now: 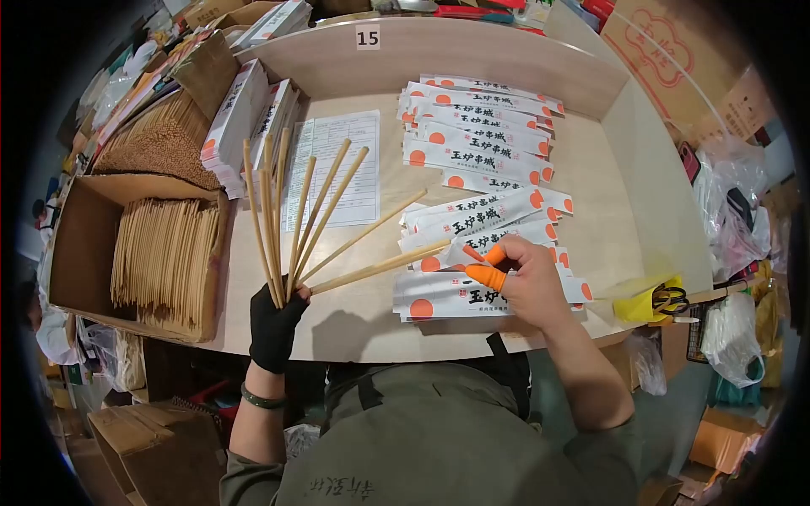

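Note:
My left hand (277,329), in a black fingerless glove, grips the lower ends of several wooden chopsticks that fan up and out. One bundle, the chopsticks (380,265) pointing right, reaches across to my right hand. With orange finger cots on its thumb and forefinger, my right hand (527,287) pinches a white paper chopstick sleeve (457,255). The far tips of that bundle meet the sleeve's end; how deep they sit inside I cannot tell. Under and beyond my right hand lie rows of white paper sleeves (477,139) with red-orange dots.
An open cardboard box (80,244) of packed chopsticks (160,261) stands at the left, beside stacked sleeves (236,118). A printed sheet (359,173) lies mid-table. Raised panels edge the back and right. Scissors (671,299) rest in a yellow holder (639,304) at the right edge.

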`<action>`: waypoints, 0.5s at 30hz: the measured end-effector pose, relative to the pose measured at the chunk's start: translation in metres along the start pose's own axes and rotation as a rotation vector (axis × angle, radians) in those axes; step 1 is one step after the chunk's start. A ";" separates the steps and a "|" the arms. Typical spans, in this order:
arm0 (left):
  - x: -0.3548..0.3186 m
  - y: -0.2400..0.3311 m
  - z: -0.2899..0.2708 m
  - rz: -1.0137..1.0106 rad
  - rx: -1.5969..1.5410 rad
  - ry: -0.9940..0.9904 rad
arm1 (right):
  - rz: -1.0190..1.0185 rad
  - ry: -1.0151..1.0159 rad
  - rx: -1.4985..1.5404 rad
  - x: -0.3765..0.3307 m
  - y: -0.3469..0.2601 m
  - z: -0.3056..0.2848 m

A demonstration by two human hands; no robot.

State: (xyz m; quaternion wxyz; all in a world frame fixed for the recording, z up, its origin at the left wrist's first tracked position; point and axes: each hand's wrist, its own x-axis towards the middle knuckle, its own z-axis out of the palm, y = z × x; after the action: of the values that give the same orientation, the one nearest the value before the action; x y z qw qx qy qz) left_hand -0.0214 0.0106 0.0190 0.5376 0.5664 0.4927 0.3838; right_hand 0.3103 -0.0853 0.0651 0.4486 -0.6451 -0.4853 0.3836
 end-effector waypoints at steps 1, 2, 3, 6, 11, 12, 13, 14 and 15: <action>0.000 -0.001 -0.003 0.001 0.000 0.001 | 0.013 -0.003 -0.008 -0.001 -0.003 0.000; 0.001 -0.003 -0.009 -0.029 -0.025 -0.014 | 0.026 -0.007 -0.017 -0.001 -0.005 -0.001; 0.002 -0.004 -0.013 -0.058 -0.050 -0.029 | 0.025 -0.008 -0.016 0.000 -0.004 -0.001; 0.002 -0.004 -0.018 -0.049 -0.041 -0.048 | -0.014 -0.013 0.010 0.000 -0.005 -0.002; 0.002 0.006 -0.023 -0.011 0.167 -0.082 | -0.067 -0.087 -0.138 0.000 -0.013 -0.001; 0.003 0.003 -0.024 -0.011 0.168 -0.082 | -0.068 -0.087 -0.137 0.001 -0.010 0.000; 0.006 0.000 -0.023 0.067 0.197 -0.101 | -0.250 -0.106 -0.338 0.001 -0.004 0.001; 0.008 0.000 -0.020 0.146 0.226 -0.120 | -0.432 -0.124 -0.540 0.001 -0.002 0.002; 0.010 0.004 -0.018 0.023 0.135 -0.197 | -0.432 -0.120 -0.542 0.005 -0.003 0.008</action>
State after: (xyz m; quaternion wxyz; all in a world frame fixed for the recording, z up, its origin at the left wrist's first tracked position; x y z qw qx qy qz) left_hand -0.0361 0.0245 0.0240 0.5397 0.6419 0.4557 0.2984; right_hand 0.3034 -0.0790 0.0651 0.3025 -0.5995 -0.7203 0.1740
